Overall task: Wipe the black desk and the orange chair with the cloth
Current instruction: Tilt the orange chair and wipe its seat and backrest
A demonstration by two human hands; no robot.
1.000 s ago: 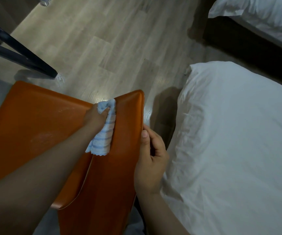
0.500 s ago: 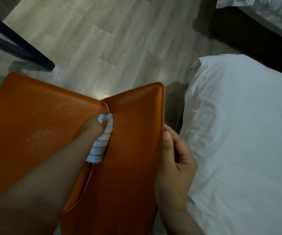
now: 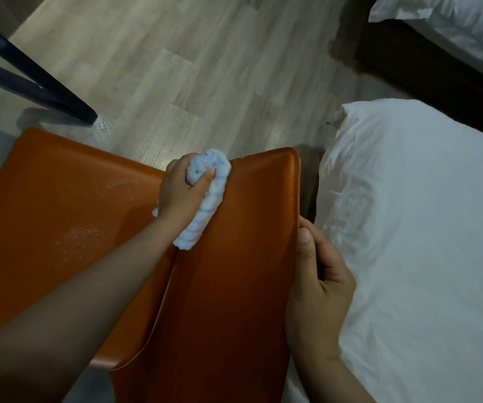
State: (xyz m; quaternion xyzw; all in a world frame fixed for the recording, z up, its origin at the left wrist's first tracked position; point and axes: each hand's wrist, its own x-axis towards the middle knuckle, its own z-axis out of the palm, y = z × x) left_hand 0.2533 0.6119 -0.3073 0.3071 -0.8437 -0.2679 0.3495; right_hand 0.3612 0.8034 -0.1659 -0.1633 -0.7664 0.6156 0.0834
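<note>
White bed (image 3: pixel 414 228) is filling the right side; a second bed (image 3: pixel 449 27) is showing at the top right corner. Pale wood-plank floor (image 3: pixel 176 68) is running across the top. Orange chair (image 3: pixel 60 228) is occupying the lower left and centre, its backrest (image 3: pixel 234 271) standing just beside the bed. Black desk legs (image 3: pixel 31 82) are slanting in at the upper left; the desk top is not showing. Right hand (image 3: pixel 318 292) is gripping the backrest's right edge, thumb lying on the front face. Left hand (image 3: pixel 182 193) is clamping a bunched light-blue striped cloth (image 3: pixel 208 196), pressing it where backrest and seat are meeting, near the backrest's far end.
</note>
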